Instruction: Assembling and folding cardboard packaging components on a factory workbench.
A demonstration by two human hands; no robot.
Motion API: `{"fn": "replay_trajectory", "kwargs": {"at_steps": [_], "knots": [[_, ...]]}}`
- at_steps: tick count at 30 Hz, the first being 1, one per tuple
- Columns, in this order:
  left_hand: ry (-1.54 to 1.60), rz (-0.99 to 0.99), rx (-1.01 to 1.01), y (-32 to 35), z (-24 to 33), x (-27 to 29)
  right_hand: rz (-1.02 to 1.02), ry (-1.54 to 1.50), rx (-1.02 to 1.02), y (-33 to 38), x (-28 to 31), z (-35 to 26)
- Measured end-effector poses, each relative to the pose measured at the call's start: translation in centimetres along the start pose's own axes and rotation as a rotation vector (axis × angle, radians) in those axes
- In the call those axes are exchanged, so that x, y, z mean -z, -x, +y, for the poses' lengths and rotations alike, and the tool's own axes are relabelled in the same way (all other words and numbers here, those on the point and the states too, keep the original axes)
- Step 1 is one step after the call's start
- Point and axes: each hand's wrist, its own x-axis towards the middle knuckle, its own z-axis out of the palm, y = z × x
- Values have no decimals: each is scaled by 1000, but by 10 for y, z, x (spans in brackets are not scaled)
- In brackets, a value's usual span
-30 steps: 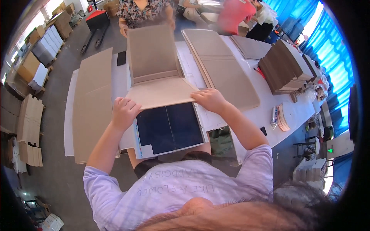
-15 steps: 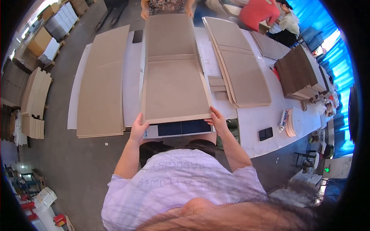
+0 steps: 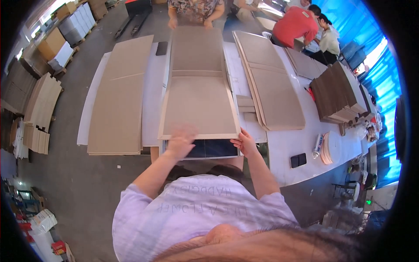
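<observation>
At centre, brown board (image 3: 198, 102), pale-edged, creased

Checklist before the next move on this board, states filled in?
1. Right hand on the brown board's near right corner: ok.
2. Left hand gripping the near edge: cannot tell, blurred.
3. Dark sheet fully covered: not ok, a near strip shows.
4. Near-right phone clear of the board: ok.
5. Board's underside flat: cannot tell, hidden.
</observation>
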Motion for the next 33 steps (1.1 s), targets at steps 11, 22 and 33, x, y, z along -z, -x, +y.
{"fn": "replay_trajectory", "kwargs": {"at_steps": [11,22,33], "knots": [[-117,397,-144,-55,-7,20,-118,-275,146,-2,-6,-24],[-1,366,-192,-50,0,21,378,1622,475,-19,24,56],[-65,518,-105,-51,-8,63,417,1561,401,-17,17,54]]}}
